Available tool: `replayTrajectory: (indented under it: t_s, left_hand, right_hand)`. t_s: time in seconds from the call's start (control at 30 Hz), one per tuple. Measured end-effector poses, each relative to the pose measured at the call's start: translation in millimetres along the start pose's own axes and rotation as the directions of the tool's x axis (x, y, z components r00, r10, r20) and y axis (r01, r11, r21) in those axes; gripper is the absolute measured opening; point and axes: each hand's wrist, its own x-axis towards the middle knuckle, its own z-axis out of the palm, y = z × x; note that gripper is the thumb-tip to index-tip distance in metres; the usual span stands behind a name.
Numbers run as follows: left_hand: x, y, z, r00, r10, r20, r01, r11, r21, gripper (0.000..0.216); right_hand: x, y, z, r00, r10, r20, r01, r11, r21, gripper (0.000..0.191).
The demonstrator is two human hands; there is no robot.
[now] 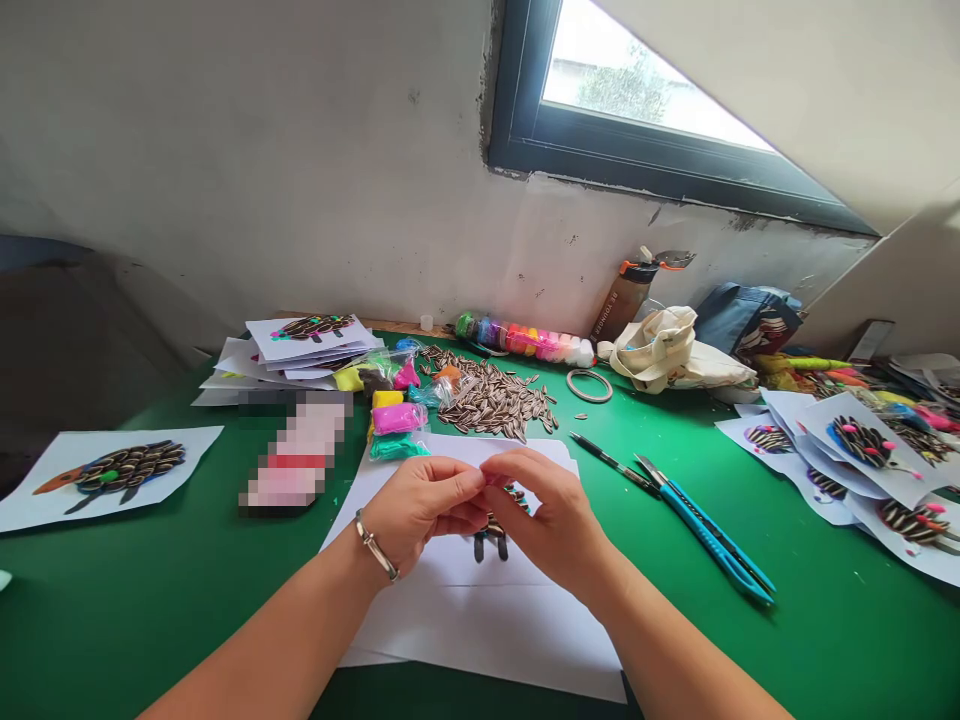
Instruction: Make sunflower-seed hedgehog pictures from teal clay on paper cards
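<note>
My left hand (420,510) and my right hand (551,515) meet over a white paper sheet (480,620) on the green table (150,600). Both have fingertips pinched together on a small piece I cannot make out. Under them on the sheet lies a partly hidden seed picture (491,535) with two dark legs. A silver bracelet sits on my left wrist. A heap of striped sunflower seeds (491,400) lies just behind the sheet, and small bags of coloured clay (394,420) lie to its left.
Blue scissors (712,535) and a dark pen (611,463) lie right of the sheet. Finished seed pictures lie at left (112,470), at back left (311,335) and at right (862,445). A clay tube row (525,340), tape ring (589,385), cloth bag (667,350) and bottle (626,295) stand by the wall.
</note>
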Motion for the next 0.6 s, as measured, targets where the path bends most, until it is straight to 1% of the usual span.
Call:
replayTrajectory:
  t_s: [0.13, 0.33, 0.6]
  left_hand:
    - [0.6, 1.6, 0.6, 1.000, -0.008, -0.014, 0.009, 1.000, 0.025, 0.038]
    - [1.0, 1.9, -0.7, 0.999, -0.025, -0.040, 0.026, 0.999, 0.023, 0.039]
    - [1.3, 0.5, -1.6, 0.999, -0.015, -0.035, 0.016, 0.999, 0.034, 0.039]
  right_hand:
    - [0.7, -0.4, 0.2, 1.000, -0.009, 0.023, 0.010, 0.998, -0.065, 0.015]
    - [0.0, -1.2, 0.1, 0.997, -0.067, 0.043, 0.071, 0.991, -0.113, 0.018]
    - [-2.1, -1.9, 1.1, 0.996, -0.087, 0.032, 0.090, 0.988, -0.122, 0.014]
